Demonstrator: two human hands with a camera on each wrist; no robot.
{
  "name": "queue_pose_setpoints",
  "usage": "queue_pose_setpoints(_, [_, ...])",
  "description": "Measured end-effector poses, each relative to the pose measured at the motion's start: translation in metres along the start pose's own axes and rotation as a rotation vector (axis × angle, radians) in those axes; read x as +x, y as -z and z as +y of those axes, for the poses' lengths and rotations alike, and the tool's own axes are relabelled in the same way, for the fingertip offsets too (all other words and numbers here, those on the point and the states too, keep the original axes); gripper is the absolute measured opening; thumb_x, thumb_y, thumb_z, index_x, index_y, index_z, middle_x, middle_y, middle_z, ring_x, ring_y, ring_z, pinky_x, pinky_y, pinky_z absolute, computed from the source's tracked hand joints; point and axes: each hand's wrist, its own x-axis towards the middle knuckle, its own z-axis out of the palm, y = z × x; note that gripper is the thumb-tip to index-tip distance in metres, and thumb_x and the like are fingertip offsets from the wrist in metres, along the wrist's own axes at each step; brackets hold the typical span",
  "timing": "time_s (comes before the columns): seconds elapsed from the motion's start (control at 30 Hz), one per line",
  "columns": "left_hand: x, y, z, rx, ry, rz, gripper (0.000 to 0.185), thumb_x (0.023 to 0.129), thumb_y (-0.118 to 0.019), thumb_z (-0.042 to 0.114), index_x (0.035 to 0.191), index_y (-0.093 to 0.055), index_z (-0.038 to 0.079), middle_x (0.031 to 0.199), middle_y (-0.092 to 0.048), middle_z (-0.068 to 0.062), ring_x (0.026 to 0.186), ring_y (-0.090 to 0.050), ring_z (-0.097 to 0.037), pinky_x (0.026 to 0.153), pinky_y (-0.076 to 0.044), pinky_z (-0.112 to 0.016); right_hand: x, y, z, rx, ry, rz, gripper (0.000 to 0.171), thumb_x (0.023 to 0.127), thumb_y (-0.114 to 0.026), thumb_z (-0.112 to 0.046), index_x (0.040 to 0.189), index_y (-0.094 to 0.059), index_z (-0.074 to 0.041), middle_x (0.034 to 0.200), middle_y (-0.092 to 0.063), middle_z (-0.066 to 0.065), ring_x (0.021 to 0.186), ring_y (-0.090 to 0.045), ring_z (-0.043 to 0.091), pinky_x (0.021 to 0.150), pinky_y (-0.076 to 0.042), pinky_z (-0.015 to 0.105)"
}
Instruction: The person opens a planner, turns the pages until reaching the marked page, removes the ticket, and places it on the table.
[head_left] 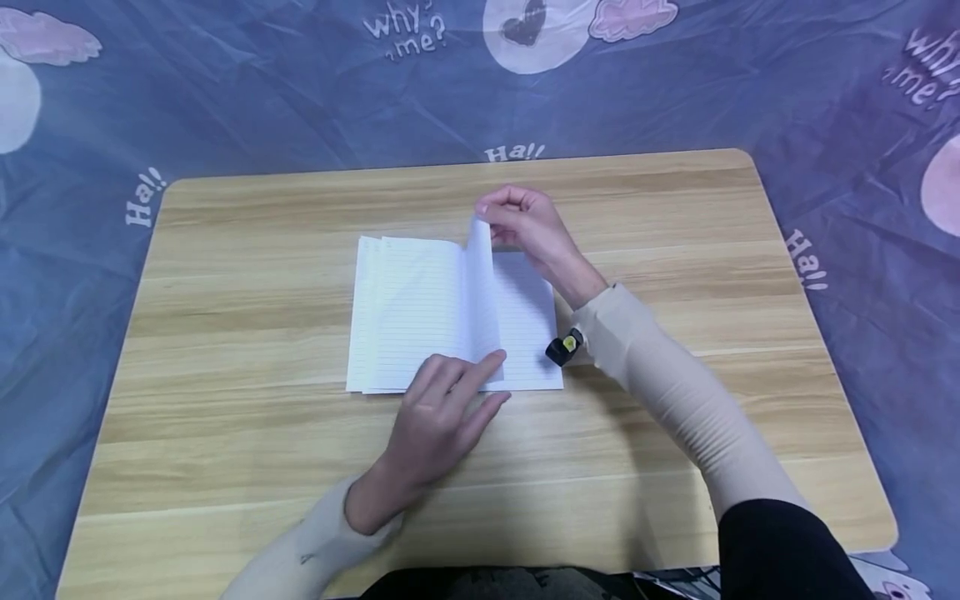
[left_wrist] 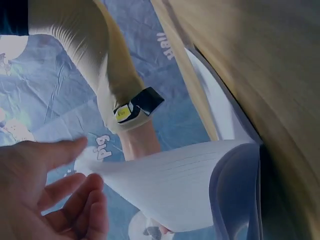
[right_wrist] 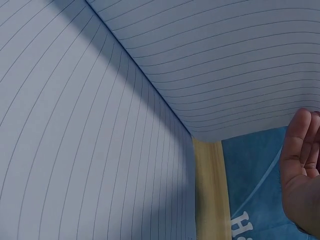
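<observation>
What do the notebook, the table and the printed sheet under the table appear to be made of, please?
Notebook: thin, matte, ruled white paper; the lifted page curves easily. Table: wood or wood-look laminate, with smooth light grain bands. Printed sheet: probably thin plastic or slick fabric, creased with a faint sheen.
</observation>
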Motion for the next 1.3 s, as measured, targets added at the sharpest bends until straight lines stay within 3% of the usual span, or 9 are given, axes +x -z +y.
queue_pose_setpoints(0.13, [0.002, -0.006, 0.001, 0.014, -0.020, 0.039, 0.033, 0.088, -0.076, 0.017, 0.116, -0.072, 0.001, 0.087, -0.066, -0.007, 0.077, -0.059, -0.023, 0.071, -0.052, -0.034, 0.000, -0.001, 0.002, 0.006, 0.007, -0.008, 0.009, 0.093, -0.065, 0.005, 0.092, -0.072, -0.002, 0.091, -0.070, 0.014, 0.066, -0.065, 0.020, 0.061, -0.057, 0.030])
queue_pose_setpoints(0.3, [0.002, -0.010, 0.001, 0.041, -0.032, 0.033, 0.025, 0.091, -0.072, 0.015, 0.112, -0.073, 0.001, 0.085, -0.067, -0.007, 0.076, -0.060, -0.023, 0.070, -0.052, -0.032, 0.000, -0.001, 0.004, 0.018, 0.005, -0.008, 0.009, 0.093, -0.066, 0.005, 0.093, -0.072, -0.002, 0.092, -0.070, 0.015, 0.066, -0.065, 0.020, 0.061, -0.057, 0.030])
queue_pose_setpoints(0.5, [0.001, -0.011, -0.001, 0.046, -0.042, 0.134, 0.018, 0.090, -0.061, 0.000, 0.102, -0.074, -0.002, 0.080, -0.068, -0.007, 0.069, -0.060, -0.022, 0.065, -0.053, -0.032, -0.001, 0.000, 0.004, 0.027, 0.000, -0.006, 0.010, 0.094, -0.065, 0.004, 0.092, -0.071, -0.002, 0.090, -0.070, 0.013, 0.066, -0.065, 0.019, 0.060, -0.057, 0.029])
queue_pose_setpoints(0.63, [-0.001, -0.006, -0.003, 0.015, 0.005, 0.202, 0.017, 0.088, -0.062, -0.001, 0.100, -0.074, -0.001, 0.080, -0.069, -0.007, 0.067, -0.060, -0.022, 0.062, -0.053, -0.031, -0.004, 0.002, 0.002, 0.049, -0.015, 0.003, 0.006, 0.097, -0.065, -0.003, 0.096, -0.070, 0.000, 0.080, -0.069, 0.011, 0.061, -0.064, 0.018, 0.060, -0.057, 0.029])
queue_pose_setpoints(0.77, [-0.007, 0.002, -0.007, -0.018, 0.120, 0.230, 0.016, 0.086, -0.066, 0.000, 0.100, -0.074, -0.001, 0.080, -0.071, -0.008, 0.068, -0.062, -0.022, 0.061, -0.054, -0.033, -0.005, 0.016, 0.004, 0.006, -0.015, 0.030, 0.019, 0.101, -0.062, -0.016, 0.102, -0.069, 0.002, 0.076, -0.066, 0.012, 0.060, -0.063, 0.018, 0.059, -0.057, 0.029])
queue_pose_setpoints(0.87, [-0.015, 0.009, -0.012, -0.025, 0.230, 0.239, 0.016, 0.085, -0.068, 0.001, 0.100, -0.074, -0.001, 0.080, -0.071, -0.008, 0.069, -0.064, -0.022, 0.063, -0.054, -0.033, -0.008, 0.036, 0.008, -0.181, 0.011, 0.056, 0.020, 0.101, -0.062, -0.017, 0.103, -0.069, 0.001, 0.084, -0.067, 0.017, 0.064, -0.063, 0.018, 0.061, -0.056, 0.028])
queue_pose_setpoints(1.03, [-0.031, 0.024, -0.023, -0.028, 0.399, 0.265, 0.018, 0.084, -0.072, 0.000, 0.102, -0.074, -0.001, 0.082, -0.072, -0.008, 0.070, -0.066, -0.021, 0.067, -0.053, -0.026, -0.015, 0.072, 0.016, -0.816, 0.107, 0.071, 0.011, 0.098, -0.066, -0.017, 0.102, -0.071, -0.007, 0.086, -0.067, 0.013, 0.071, -0.060, 0.021, 0.064, -0.049, 0.029])
queue_pose_setpoints(1.1, [-0.037, 0.030, -0.027, -0.020, 0.460, 0.270, 0.019, 0.083, -0.073, -0.002, 0.102, -0.074, 0.000, 0.082, -0.072, -0.008, 0.069, -0.066, -0.019, 0.068, -0.052, -0.023, -0.018, 0.081, 0.018, -1.007, 0.132, 0.061, 0.011, 0.096, -0.067, -0.017, 0.104, -0.072, -0.010, 0.085, -0.066, 0.008, 0.073, -0.058, 0.021, 0.065, -0.046, 0.032])
queue_pose_setpoints(1.3, [-0.054, 0.044, -0.039, 0.028, 0.639, 0.214, 0.021, 0.081, -0.076, -0.007, 0.101, -0.073, 0.000, 0.078, -0.071, -0.006, 0.067, -0.064, -0.015, 0.065, -0.049, -0.013, -0.022, 0.092, 0.021, -1.187, 0.101, -0.029, 0.023, 0.094, -0.071, -0.016, 0.115, -0.069, -0.009, 0.096, -0.061, 0.008, 0.086, -0.056, 0.023, 0.076, -0.046, 0.037])
